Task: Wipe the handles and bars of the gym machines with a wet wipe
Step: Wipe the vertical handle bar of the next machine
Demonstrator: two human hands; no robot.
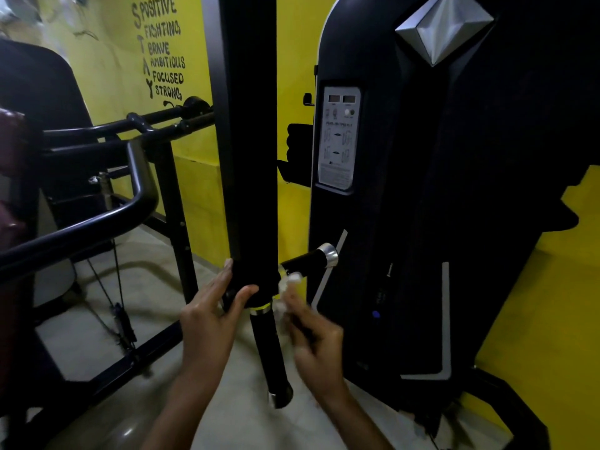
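- Two hands are up at the bottom end of the black upright bar (pixel 250 157) of a gym machine.
- The left hand (pixel 211 306) lies against the bar's lower end. Its fingers run nearly straight along the left side and the thumb crosses the front, so it touches rather than grips.
- The right hand (pixel 313 332) is blurred, with its fingers curled and pinching a crumpled white wet wipe (pixel 290 285).
- The wet wipe sits just right of the bar's end, at the near end of the side handle (pixel 308 260). With the blur I cannot tell whether it touches the handle.
- That side handle sticks out to the right, black with a shiny metal cap at its far end.
- The lower handle (pixel 269 349) points down from the same joint. It is black, with a yellow ring (pixel 260 308) at its top and a metal cap at the bottom.
- Right of the hands stands the machine's tall black casing (pixel 487 190), with a grey instruction label (pixel 336 141) on its edge and a silver diamond (pixel 444 27) near the top.
- Off to the left is another machine with a curved black bar (pixel 97 219).
- Behind them is a yellow wall (pixel 292 60) with painted words, and the floor (pixel 97 349) is pale grey.
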